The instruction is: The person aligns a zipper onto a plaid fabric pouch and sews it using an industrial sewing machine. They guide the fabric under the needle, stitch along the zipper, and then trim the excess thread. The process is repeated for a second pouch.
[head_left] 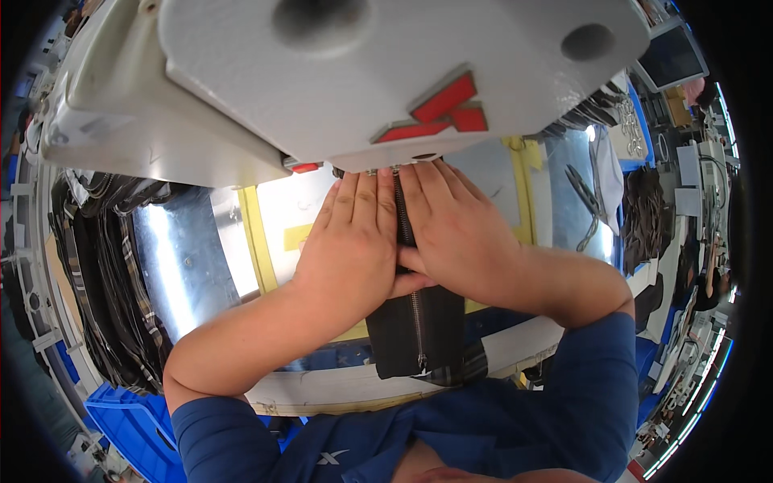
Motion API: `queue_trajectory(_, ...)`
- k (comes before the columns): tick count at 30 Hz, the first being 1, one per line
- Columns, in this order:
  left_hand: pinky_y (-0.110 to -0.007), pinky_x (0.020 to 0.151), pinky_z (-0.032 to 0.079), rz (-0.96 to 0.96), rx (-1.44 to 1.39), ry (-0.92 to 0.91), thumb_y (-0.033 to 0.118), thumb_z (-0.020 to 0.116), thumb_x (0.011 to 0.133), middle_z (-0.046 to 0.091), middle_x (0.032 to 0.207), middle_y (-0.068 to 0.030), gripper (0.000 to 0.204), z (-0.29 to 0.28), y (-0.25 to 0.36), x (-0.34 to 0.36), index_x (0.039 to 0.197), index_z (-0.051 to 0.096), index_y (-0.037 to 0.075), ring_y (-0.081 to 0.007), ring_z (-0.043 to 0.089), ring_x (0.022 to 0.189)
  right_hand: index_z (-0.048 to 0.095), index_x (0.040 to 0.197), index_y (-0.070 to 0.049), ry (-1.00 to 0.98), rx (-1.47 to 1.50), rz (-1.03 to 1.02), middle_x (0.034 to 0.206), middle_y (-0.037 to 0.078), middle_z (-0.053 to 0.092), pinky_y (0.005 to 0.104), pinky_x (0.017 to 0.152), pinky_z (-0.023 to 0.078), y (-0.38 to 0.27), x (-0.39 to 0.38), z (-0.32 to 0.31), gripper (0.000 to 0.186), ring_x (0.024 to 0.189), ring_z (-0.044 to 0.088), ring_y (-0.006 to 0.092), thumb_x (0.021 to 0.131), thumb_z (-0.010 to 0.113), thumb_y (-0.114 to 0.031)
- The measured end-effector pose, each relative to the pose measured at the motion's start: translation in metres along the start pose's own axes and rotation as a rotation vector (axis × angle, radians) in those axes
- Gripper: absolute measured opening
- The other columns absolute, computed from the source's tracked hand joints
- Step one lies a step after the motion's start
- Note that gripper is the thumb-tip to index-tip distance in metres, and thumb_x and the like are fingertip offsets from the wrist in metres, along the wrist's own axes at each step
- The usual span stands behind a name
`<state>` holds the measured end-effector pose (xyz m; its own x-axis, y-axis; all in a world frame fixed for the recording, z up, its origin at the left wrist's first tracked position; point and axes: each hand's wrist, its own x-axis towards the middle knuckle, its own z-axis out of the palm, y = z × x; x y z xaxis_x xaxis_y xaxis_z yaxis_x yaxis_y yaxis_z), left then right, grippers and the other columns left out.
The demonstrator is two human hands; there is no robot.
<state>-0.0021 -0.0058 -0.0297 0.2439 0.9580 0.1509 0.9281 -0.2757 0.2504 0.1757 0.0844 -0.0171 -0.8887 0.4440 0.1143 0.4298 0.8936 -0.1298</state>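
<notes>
A black fabric piece (386,342) with a metal zipper (417,322) down its middle stretches from under the sewing machine head (322,88) toward my body. My left hand (350,249) lies flat on it left of the zipper, its fingers straight and pointing at the machine. Right of the zipper, my right hand (459,233) presses flat as well, fingers stretched forward. Both thumbs reach inward and meet across the zipper. The fabric's near end hangs past the table edge, with the zipper pull (423,361) showing there. Machine head and fingertips hide the needle area.
Dark garment pieces (101,282) are stacked on the left, some with plaid. A blue bin (133,431) stands at lower left. Yellow tape (256,241) marks the shiny worktable. On the right lie scissors (581,193) and dark pieces (642,213).
</notes>
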Motion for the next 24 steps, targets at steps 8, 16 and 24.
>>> queue_trajectory(8,-0.049,0.117,0.046,0.006,-0.003,0.012,0.073,0.082,0.069,0.065,0.136,-0.0295,0.118,-0.009,-0.003,0.007,0.141,0.057,-0.017,-0.0426,0.059,0.134,0.061,0.137,0.014,0.009,-0.014,-0.007,0.137,0.031,0.062,0.0470,0.111,0.049,0.003,0.003,-0.004,0.089,0.130,0.062,0.0406,0.078,0.081,-0.048)
queue_trajectory(16,-0.047,0.116,0.047,0.012,0.023,0.019,0.073,0.083,0.066,0.066,0.133,-0.0280,0.118,-0.010,-0.004,0.009,0.139,0.059,-0.017,-0.0415,0.062,0.130,0.062,0.136,0.014,0.002,-0.027,-0.003,0.135,0.028,0.063,0.0452,0.107,0.050,0.002,0.004,-0.004,0.088,0.126,0.062,0.0367,0.076,0.081,-0.048)
queue_trajectory(24,-0.050,0.113,0.049,-0.002,0.009,0.027,0.072,0.087,0.064,0.061,0.137,-0.0304,0.126,-0.008,-0.003,0.010,0.145,0.052,-0.017,-0.0447,0.062,0.126,0.061,0.138,0.013,0.013,-0.034,0.007,0.137,0.027,0.063,0.0455,0.109,0.048,0.004,0.004,-0.004,0.089,0.128,0.062,0.0362,0.077,0.080,-0.048)
